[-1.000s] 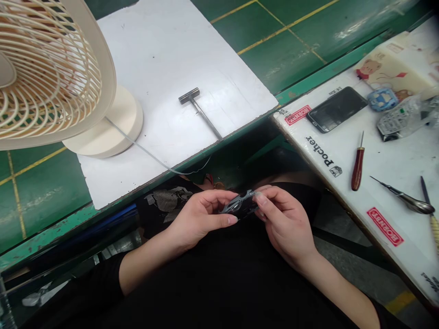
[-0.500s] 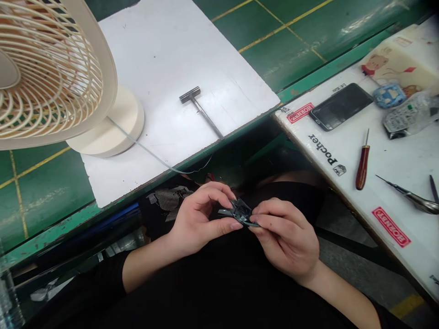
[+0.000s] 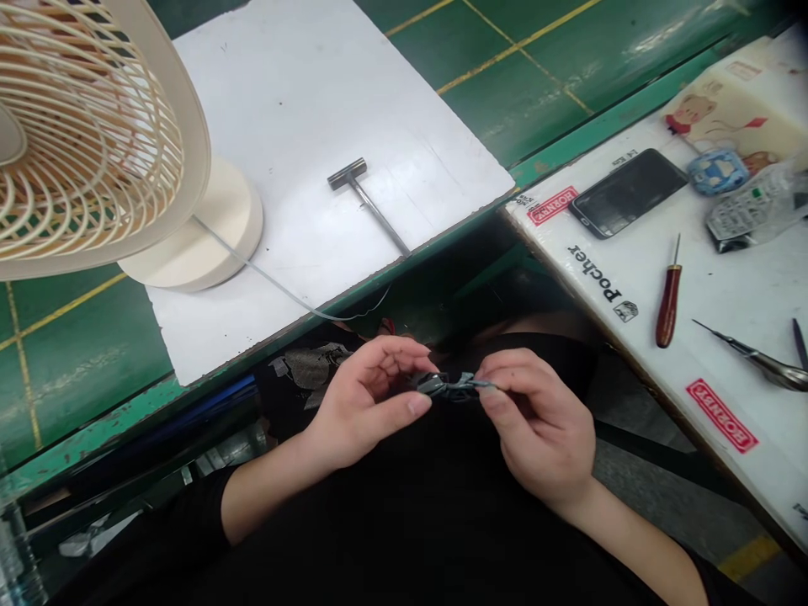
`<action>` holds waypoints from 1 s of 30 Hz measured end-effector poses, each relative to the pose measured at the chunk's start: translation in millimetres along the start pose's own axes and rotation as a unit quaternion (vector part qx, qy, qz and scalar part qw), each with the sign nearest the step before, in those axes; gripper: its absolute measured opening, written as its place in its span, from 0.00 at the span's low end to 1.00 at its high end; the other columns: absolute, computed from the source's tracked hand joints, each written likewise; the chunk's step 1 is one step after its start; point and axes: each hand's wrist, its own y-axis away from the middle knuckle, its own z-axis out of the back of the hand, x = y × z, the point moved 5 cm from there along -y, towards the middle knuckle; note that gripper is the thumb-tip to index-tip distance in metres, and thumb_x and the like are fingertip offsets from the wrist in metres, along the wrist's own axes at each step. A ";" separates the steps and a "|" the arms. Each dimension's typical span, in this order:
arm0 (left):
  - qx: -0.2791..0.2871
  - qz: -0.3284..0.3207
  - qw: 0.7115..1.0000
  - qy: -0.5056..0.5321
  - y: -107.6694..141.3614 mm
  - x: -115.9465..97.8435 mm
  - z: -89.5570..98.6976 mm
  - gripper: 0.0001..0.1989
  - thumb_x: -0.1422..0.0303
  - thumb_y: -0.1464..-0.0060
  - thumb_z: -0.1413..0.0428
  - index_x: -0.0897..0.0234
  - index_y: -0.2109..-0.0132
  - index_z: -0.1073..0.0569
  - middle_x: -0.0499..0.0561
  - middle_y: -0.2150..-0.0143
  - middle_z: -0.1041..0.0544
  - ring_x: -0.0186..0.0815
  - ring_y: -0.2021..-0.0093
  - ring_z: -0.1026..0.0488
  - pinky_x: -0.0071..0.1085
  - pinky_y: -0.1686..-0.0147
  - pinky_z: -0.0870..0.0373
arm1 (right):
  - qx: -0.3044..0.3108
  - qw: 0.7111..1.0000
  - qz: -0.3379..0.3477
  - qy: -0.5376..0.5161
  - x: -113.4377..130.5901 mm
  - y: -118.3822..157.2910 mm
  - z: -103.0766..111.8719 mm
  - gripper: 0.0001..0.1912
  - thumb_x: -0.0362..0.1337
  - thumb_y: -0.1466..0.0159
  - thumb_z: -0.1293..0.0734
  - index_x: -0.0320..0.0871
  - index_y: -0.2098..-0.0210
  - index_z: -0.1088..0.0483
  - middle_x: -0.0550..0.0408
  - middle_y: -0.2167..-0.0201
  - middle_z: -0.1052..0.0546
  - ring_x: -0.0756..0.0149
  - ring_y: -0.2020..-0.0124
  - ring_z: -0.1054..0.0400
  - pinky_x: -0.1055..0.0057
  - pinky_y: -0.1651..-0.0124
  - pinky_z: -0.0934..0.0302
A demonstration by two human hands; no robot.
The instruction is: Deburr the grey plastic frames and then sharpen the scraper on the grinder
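Over my lap, a small dark grey and black glossy plastic part (image 3: 453, 387) is held between both hands; its exact kind I cannot make out. The thumb and fingers of my left hand (image 3: 372, 404) close on its left end. My right hand (image 3: 539, 421) pinches the other end between thumb and forefinger. Seen nearly edge-on, the part lies roughly level, and my fingers cover both its ends. On the white board (image 3: 303, 93) beyond my hands rests a metal T-shaped hammer (image 3: 372, 206), its handle reaching the board's near edge.
A cream desk fan (image 3: 195, 227) stands at left, its thin cable (image 3: 278, 290) running over the board's edge. On the right-hand table are a phone (image 3: 628, 194), a red-handled awl (image 3: 669, 303), pliers (image 3: 757, 358), a blue case (image 3: 718, 172) and a bagged part (image 3: 745, 215).
The dark part has been turned from showing its hollow face to nearly edge-on. My right hand has shifted its pinch slightly up and to the right; my left hand still grips its end.
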 end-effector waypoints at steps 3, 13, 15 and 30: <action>-0.020 0.109 0.992 0.054 -0.3 11.9 -0.3 0.15 0.64 0.36 0.23 0.61 0.47 0.15 0.50 0.58 0.14 0.33 0.66 0.16 0.26 0.68 0.20 | -0.008 0.995 -0.075 -0.063 -12.4 0.0 -0.9 0.05 0.36 0.23 0.24 0.52 0.57 0.15 0.52 0.58 0.19 0.58 0.57 0.23 0.62 0.58 0.28; -0.039 0.196 0.976 0.084 -3.5 14.9 -3.5 0.19 0.59 0.40 0.21 0.66 0.52 0.16 0.48 0.67 0.16 0.32 0.74 0.17 0.21 0.77 0.25 | 0.018 0.975 -0.165 -0.149 -30.7 4.3 -6.4 0.07 0.43 0.21 0.24 0.52 0.57 0.16 0.53 0.55 0.21 0.63 0.60 0.27 0.64 0.61 0.34; -0.035 0.204 0.974 0.088 -4.0 16.0 -3.2 0.20 0.62 0.43 0.19 0.65 0.52 0.17 0.47 0.67 0.17 0.32 0.74 0.17 0.21 0.78 0.26 | 0.020 0.973 -0.173 -0.153 -31.0 3.7 -6.5 0.08 0.44 0.22 0.23 0.52 0.58 0.15 0.53 0.56 0.22 0.63 0.60 0.27 0.65 0.62 0.35; -0.040 0.152 0.988 0.012 -4.0 14.0 -2.8 0.21 0.70 0.47 0.18 0.62 0.47 0.11 0.48 0.60 0.15 0.32 0.66 0.17 0.26 0.67 0.21 | 0.017 0.970 -0.229 -0.080 -28.4 -5.5 -10.6 0.12 0.51 0.22 0.24 0.50 0.55 0.15 0.56 0.62 0.20 0.68 0.68 0.31 0.69 0.65 0.34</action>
